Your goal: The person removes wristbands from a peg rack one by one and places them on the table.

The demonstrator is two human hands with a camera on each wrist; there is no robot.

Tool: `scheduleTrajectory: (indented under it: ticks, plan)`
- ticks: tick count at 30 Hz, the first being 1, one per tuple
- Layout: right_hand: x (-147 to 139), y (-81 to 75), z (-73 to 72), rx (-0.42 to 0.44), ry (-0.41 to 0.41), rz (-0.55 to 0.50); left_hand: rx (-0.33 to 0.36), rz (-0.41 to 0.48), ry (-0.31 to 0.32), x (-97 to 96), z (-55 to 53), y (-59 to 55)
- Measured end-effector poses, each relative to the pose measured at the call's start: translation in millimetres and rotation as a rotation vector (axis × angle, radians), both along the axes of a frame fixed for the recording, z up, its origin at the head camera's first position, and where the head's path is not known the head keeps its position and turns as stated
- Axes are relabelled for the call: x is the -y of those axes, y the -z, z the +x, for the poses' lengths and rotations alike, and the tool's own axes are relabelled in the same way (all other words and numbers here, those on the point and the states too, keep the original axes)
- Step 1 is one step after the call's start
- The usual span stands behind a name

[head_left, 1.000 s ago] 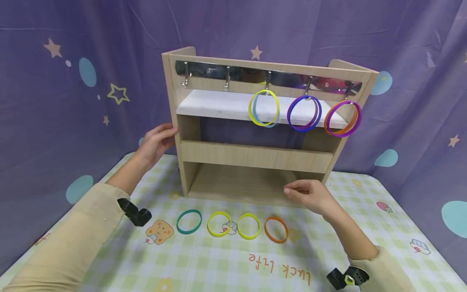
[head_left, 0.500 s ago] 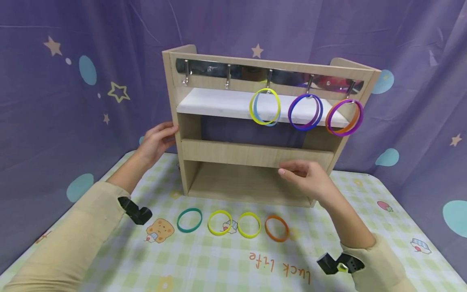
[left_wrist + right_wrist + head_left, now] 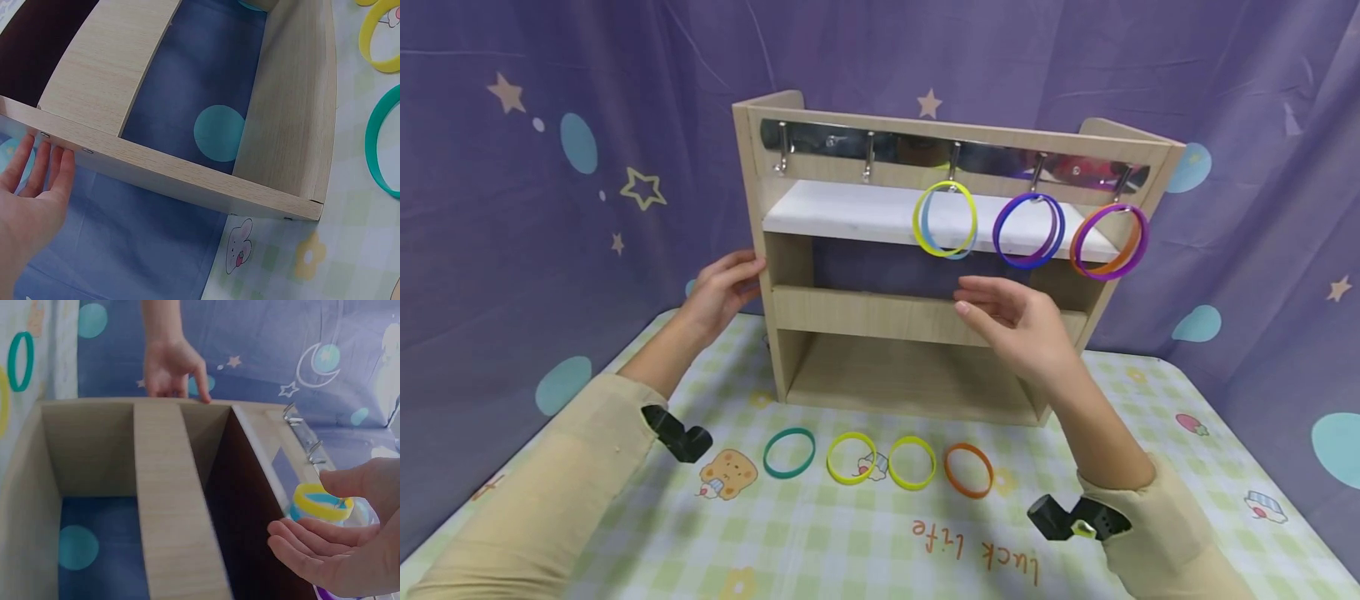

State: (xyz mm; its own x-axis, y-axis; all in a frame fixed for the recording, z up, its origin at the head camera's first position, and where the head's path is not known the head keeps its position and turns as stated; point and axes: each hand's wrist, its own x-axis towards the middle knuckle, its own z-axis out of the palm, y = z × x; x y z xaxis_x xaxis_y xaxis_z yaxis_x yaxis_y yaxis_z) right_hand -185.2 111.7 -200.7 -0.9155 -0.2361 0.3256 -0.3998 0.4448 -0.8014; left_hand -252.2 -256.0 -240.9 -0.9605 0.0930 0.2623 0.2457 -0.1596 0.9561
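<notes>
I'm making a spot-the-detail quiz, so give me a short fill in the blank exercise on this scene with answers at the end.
Touching the side of the wooden shelf is the ____ hand.
Five hooks line its upper front, and ____ of them carry no ring.
From the middle hook, a yellow ring hangs with a ____ one.
Of the four rings on the tablecloth, the rightmost in the head view is ____.
Missing words: left; two; light blue; orange.
</notes>
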Motion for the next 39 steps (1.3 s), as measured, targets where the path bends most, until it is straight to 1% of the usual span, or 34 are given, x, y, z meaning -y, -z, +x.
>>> scheduleTrajectory:
  ticks: [3, 7, 13, 16, 21, 26, 32, 39]
  plan:
    - [5, -6.8, 0.3, -0.018, 0.001, -0.066, 0.000, 0.010, -0.001, 0.0, 0.2, 0.4]
    - [13, -11.0, -2.0, -0.009, 0.002, -0.142, 0.001, 0.027, 0.001, 0.2, 0.2, 1.6]
    - [21, -9.9, -9.1, 0.056, 0.000, -0.317, 0.012, 0.006, -0.003, 0.0, 1.2, 4.1]
    - [24, -9.2, -12.5, 0.073, -0.010, -0.402, 0.005, 0.006, -0.001, 0.1, 1.4, 4.1]
    - [30, -8.1, -18.0, 0.077, -0.028, -0.570, -0.002, 0.029, -0.001, -0.8, 0.2, 2.3]
    - [38, -7.2, -20.2, 0.065, -0.040, -0.729, -0.002, 0.052, 0.004, -1.4, -0.2, 0.9]
    - [43, -9.6, -19.6, 0.024, -0.033, -0.832, -0.004, 0.057, 0.001, -1.4, -1.5, 1.4]
    - [44, -19.8, -14.1, -0.007, -0.028, -0.903, -0.009, 0.062, -0.002, -0.7, -2.9, 1.1]
